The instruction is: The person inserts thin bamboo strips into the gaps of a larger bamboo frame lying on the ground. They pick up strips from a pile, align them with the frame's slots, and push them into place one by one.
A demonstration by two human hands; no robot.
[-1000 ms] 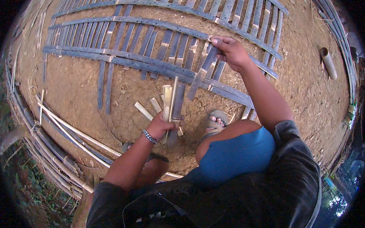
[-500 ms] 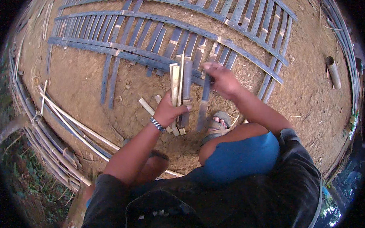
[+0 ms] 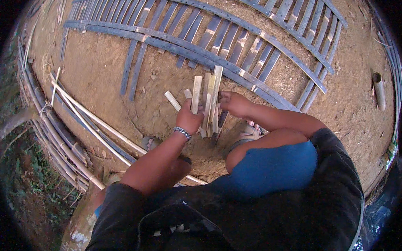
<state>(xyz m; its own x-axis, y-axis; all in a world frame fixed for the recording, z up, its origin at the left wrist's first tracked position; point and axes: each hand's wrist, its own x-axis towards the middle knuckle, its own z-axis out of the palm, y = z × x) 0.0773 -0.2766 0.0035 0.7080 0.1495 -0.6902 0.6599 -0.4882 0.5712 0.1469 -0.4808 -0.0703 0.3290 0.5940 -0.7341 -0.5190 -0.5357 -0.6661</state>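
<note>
My left hand [image 3: 190, 117] is closed round several short split bamboo slats, with a pale slat [image 3: 196, 94] rising from the grip. More slats stand upright beside it, among them a taller pale slat [image 3: 216, 82] at the bundle's right side. My right hand [image 3: 235, 104] has its fingers bent at the right edge of the bundle. A dark bamboo strip [image 3: 222, 118] slants down below these fingers, partly hidden. On the ground left of the bundle lies a loose pale slat [image 3: 171, 100].
Ahead on the dirt lie long slatted bamboo frames [image 3: 177, 37]. Long pale bamboo strips [image 3: 99, 135] stretch along the left, beside stacked bamboo poles [image 3: 61, 140]. A bamboo tube [image 3: 379, 91] lies at the far right. My sandalled foot [image 3: 249, 132] is close to my right hand.
My right hand has come down and inward to the bundle, bringing the dark strip against it. The slats in my left hand have fanned apart. The view has shifted slightly.
</note>
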